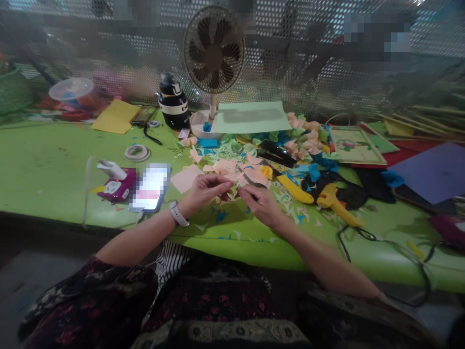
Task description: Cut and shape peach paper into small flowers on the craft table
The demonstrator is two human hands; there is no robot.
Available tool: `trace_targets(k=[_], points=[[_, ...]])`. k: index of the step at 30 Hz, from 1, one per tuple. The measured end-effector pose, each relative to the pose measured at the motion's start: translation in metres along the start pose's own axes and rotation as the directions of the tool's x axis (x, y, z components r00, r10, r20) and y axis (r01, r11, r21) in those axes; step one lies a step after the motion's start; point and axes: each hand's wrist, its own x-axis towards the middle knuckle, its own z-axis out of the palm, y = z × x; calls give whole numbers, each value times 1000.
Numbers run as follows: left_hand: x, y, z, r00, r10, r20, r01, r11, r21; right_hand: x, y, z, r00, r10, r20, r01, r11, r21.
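Note:
My left hand (209, 190), with a white watch on its wrist, is closed in a pinch just above the green table (65, 179). My right hand (258, 206) is also closed, its fingertips almost meeting those of the left. A tiny light green bit, apparently paper (235, 185), shows between the fingertips. What else the right fingers hold is hidden. Peach paper pieces (225, 167) lie just beyond both hands, and a square peach sheet (186, 178) is beside the left one. Small blue, green and peach scraps are scattered under and around the hands.
Right of my hands lie a yellow glue gun (336, 203), a yellow-handled tool (295, 189) and a black stapler (278, 153). Leftward are a lit phone (149, 186), a purple power adapter (118, 186) and a tape roll (137, 152). A fan (214, 55) and black bottle (174, 104) stand behind.

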Motion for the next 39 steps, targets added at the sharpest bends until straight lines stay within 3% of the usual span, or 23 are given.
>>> trace_targets(k=[6,11,28,39], points=[[2,0,2,996,11,-84,-14,999,-34,-1,6,6,991,-47,-126,45,999,-15],[2,2,4,996,20,-86,-24,999,-36,0,7,6,982,-137,-131,134,991,-29],[1,-1,2,998,9,-59,-14,996,-92,0,12,7,948,-277,-160,260,959,-116],[3,-8,-2,1000,-19,0,19,986,-164,0,12,6,944,-305,-122,292,949,-118]])
